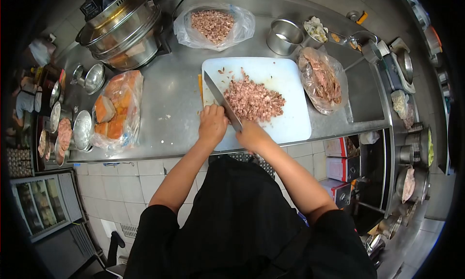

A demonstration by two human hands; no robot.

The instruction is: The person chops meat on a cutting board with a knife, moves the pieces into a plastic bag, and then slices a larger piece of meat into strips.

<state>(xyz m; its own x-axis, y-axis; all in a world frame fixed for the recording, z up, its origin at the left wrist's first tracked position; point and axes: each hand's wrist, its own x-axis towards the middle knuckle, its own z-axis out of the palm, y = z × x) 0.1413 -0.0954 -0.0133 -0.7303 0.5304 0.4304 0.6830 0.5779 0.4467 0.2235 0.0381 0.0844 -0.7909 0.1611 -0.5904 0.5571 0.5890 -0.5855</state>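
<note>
My right hand (254, 136) is wrapped round the handle of a kitchen knife (221, 99). The blade points away and to the left, across the near-left part of a white cutting board (296, 126). Close on the blade's left side, my left hand (213, 125) rests on the board with its fingers curled under; whatever lies beneath them is hidden. Right of the blade spreads a pile of diced reddish-brown meat (254, 98), with a few stray bits near the board's far edge.
Beyond the board stand a plastic bag of diced meat (213, 27), a steel pot (285, 36) and a small container of pale scraps (316, 29). A bag of meat (323, 80) lies right, beside a sink (368, 90). Bagged orange-brown blocks (116, 109) lie left.
</note>
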